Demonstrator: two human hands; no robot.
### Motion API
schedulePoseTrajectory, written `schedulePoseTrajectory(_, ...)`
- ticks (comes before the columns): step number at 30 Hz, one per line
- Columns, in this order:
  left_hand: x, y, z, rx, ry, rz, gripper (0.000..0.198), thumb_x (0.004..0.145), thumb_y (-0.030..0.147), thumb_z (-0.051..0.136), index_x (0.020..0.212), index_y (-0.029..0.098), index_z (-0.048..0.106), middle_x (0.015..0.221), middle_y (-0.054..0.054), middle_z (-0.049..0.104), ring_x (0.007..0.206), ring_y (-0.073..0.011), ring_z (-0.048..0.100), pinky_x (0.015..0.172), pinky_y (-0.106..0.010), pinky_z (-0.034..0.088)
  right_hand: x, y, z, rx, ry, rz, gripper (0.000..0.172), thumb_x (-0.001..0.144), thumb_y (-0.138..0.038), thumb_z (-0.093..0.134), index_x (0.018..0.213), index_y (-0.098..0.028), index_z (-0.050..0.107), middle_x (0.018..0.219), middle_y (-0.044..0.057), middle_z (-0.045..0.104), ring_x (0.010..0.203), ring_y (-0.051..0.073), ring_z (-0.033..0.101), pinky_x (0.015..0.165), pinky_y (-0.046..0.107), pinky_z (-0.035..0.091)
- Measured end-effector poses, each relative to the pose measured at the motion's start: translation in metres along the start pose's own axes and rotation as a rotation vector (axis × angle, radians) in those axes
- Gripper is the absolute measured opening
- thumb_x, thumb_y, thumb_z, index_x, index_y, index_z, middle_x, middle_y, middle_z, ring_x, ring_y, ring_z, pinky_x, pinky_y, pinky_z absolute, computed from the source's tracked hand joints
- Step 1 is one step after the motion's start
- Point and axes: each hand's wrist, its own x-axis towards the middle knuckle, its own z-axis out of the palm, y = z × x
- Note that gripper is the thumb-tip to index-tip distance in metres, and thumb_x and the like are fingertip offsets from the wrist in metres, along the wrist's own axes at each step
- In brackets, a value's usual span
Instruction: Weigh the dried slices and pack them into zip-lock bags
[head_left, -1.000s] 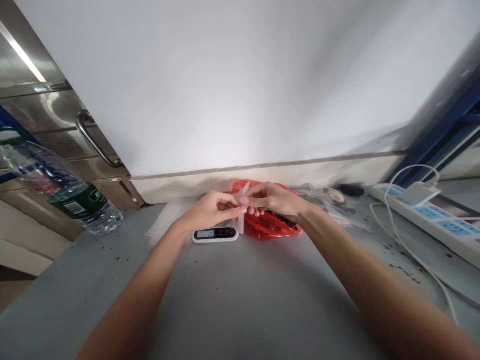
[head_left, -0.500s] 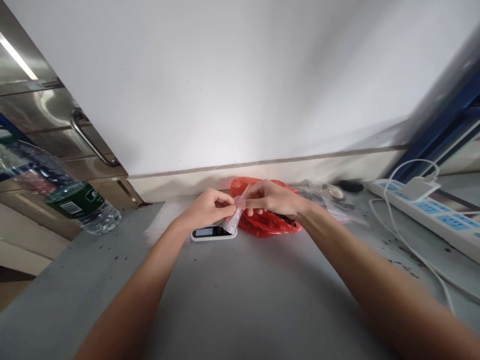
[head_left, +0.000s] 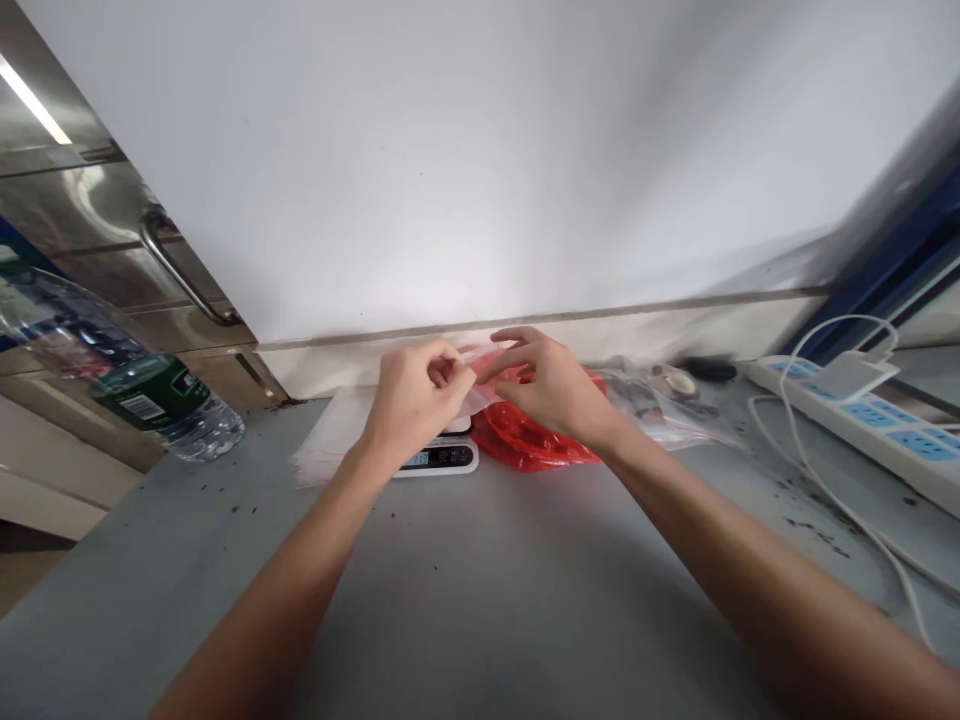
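My left hand (head_left: 424, 395) is closed, thumb and index finger pinching the edge of a small clear plastic bag (head_left: 474, 398). My right hand (head_left: 544, 380) is close by on the right, its fingers apart and their tips at the bag; whether they touch it is hard to tell. Below the left hand lies a white digital scale (head_left: 469, 458) with a lit display, its upper part mostly covered. Behind and under the right hand sits a crumpled red plastic bag (head_left: 517, 450) with its mouth open; its contents are hidden.
A stack of clear flat bags (head_left: 322, 445) lies left of the scale. Farther left stands a large water bottle (head_left: 161, 395). To the right are a clear bag with items (head_left: 660, 400), a dark object (head_left: 711, 370), a white power strip (head_left: 862, 420) and its cable. A white wall rises behind.
My right hand's fingers have spread from a pinch on the clear bag. Both hands have risen slightly, and the bag looks more spread out. More of the scale's front panel shows.
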Motion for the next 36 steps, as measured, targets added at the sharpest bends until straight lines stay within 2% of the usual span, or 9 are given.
schedulePoseTrajectory(2,-0.003,0.005,0.004,0.01,0.01,0.037,0.013,0.077,0.023,0.056,0.064,0.021,0.055,0.057,0.004,0.058,0.056,-0.0127,0.052,0.057,-0.025,0.041,-0.001,-0.001,-0.001,0.018,-0.099,-0.01,0.023,0.078,-0.009,0.061,0.08,-0.025,0.077,0.107,0.007,0.075,0.134,0.029,0.056,0.1,0.039,0.049)
schedulePoseTrajectory(6,-0.001,0.0,0.008,-0.026,0.048,0.03,0.013,0.085,0.025,0.055,0.074,0.021,0.061,0.074,-0.001,0.068,0.072,-0.0168,0.062,0.067,-0.027,0.049,-0.001,-0.003,-0.01,-0.062,-0.225,0.064,0.028,0.071,-0.012,0.073,0.097,-0.021,0.074,0.112,0.007,0.072,0.106,0.027,0.066,0.093,0.039,0.053)
schedulePoseTrajectory(10,0.01,-0.019,0.009,-0.227,0.23,-0.274,0.013,0.09,0.024,0.058,0.101,0.022,0.066,0.112,-0.005,0.072,0.104,-0.0218,0.066,0.082,-0.031,0.054,0.001,0.001,-0.025,-0.04,-0.22,0.022,0.067,0.074,-0.024,0.078,0.139,-0.023,0.062,0.124,0.009,0.068,0.108,0.028,0.067,0.095,0.041,0.055)
schedulePoseTrajectory(14,0.012,-0.032,0.007,-0.744,-0.081,-0.54,0.022,0.09,0.034,0.07,0.109,0.024,0.064,0.099,-0.002,0.069,0.082,-0.0179,0.067,0.071,-0.031,0.058,0.003,0.011,-0.044,-0.023,-0.287,-0.101,0.098,0.077,-0.044,0.079,0.164,-0.027,0.036,0.151,0.012,0.056,0.125,0.033,0.062,0.105,0.048,0.052)
schedulePoseTrajectory(17,0.013,-0.035,0.008,-0.841,-0.167,-0.53,0.025,0.081,0.031,0.083,0.082,0.02,0.061,0.076,0.003,0.059,0.066,-0.0108,0.06,0.065,-0.024,0.055,0.006,0.02,-0.065,-0.169,-0.331,-0.061,0.08,0.078,-0.043,0.074,0.153,-0.027,0.053,0.14,0.012,0.065,0.12,0.034,0.064,0.101,0.049,0.052)
schedulePoseTrajectory(20,0.022,-0.035,0.013,-0.758,-0.12,-0.498,0.028,0.078,0.034,0.086,0.085,0.019,0.063,0.077,0.003,0.061,0.066,-0.0107,0.06,0.063,-0.023,0.052,0.007,0.025,-0.088,-0.271,-0.459,0.011,0.04,0.082,-0.047,0.063,0.111,-0.024,0.078,0.111,0.01,0.075,0.102,0.031,0.068,0.09,0.043,0.053)
schedulePoseTrajectory(25,0.052,-0.03,0.021,-0.512,-0.152,-0.339,0.022,0.088,0.039,0.078,0.093,0.018,0.072,0.089,-0.004,0.071,0.076,-0.0154,0.066,0.068,-0.027,0.052,0.004,0.029,-0.111,-0.381,-0.605,0.196,0.041,0.08,-0.06,0.057,0.066,-0.023,0.068,0.071,0.003,0.065,0.068,0.021,0.056,0.064,0.034,0.043)
schedulePoseTrajectory(30,0.08,-0.014,0.026,-0.325,-0.256,-0.025,0.015,0.089,0.033,0.076,0.093,0.018,0.075,0.099,-0.005,0.075,0.096,-0.0199,0.07,0.086,-0.032,0.052,0.002,0.028,-0.113,-0.469,-0.56,0.286,0.038,0.077,-0.053,0.06,0.055,-0.023,0.053,0.064,0.002,0.059,0.064,0.019,0.053,0.06,0.033,0.039)
schedulePoseTrajectory(36,0.098,0.007,0.028,-0.206,-0.397,0.188,0.017,0.091,0.028,0.073,0.105,0.018,0.079,0.115,-0.007,0.078,0.109,-0.0202,0.069,0.103,-0.036,0.05,0.003,0.03,-0.112,-0.517,-0.504,0.345,0.031,0.077,-0.054,0.066,0.071,-0.024,0.064,0.075,0.004,0.071,0.07,0.022,0.063,0.062,0.033,0.044)
